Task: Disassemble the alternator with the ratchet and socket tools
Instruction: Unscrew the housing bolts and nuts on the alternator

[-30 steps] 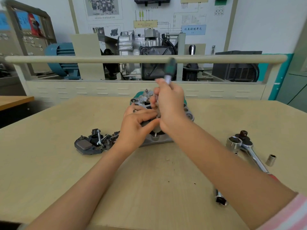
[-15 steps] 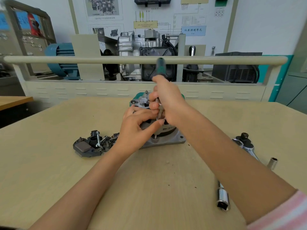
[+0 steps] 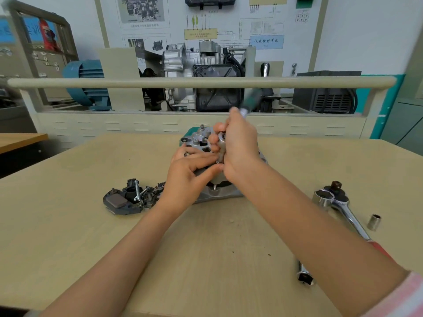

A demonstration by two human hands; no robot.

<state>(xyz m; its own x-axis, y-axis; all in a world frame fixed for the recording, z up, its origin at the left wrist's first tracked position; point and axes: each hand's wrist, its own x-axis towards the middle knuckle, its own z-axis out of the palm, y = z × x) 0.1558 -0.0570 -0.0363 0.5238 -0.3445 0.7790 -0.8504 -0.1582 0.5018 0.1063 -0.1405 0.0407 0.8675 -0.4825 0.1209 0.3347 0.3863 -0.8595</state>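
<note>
Both hands on alternator [image 3: 201, 143]: left hand [image 3: 190, 172] grips housing, right hand [image 3: 240, 147] grips ratchet [image 3: 248, 104] above.

The location is an automotive training workshop. A wall-mounted instruction board [image 3: 206, 21] carries wiring diagrams and component pictures. Below it, a demonstration stand holds a cutaway engine assembly [image 3: 201, 72] and a blue electric motor [image 3: 84, 81] behind a beige guard rail [image 3: 196, 83]. The light wooden surface [image 3: 68, 225] carries a partly stripped alternator [image 3: 201, 143], removed parts [image 3: 128, 200], a ratchet [image 3: 338, 202] and loose sockets [image 3: 373, 222].
</note>
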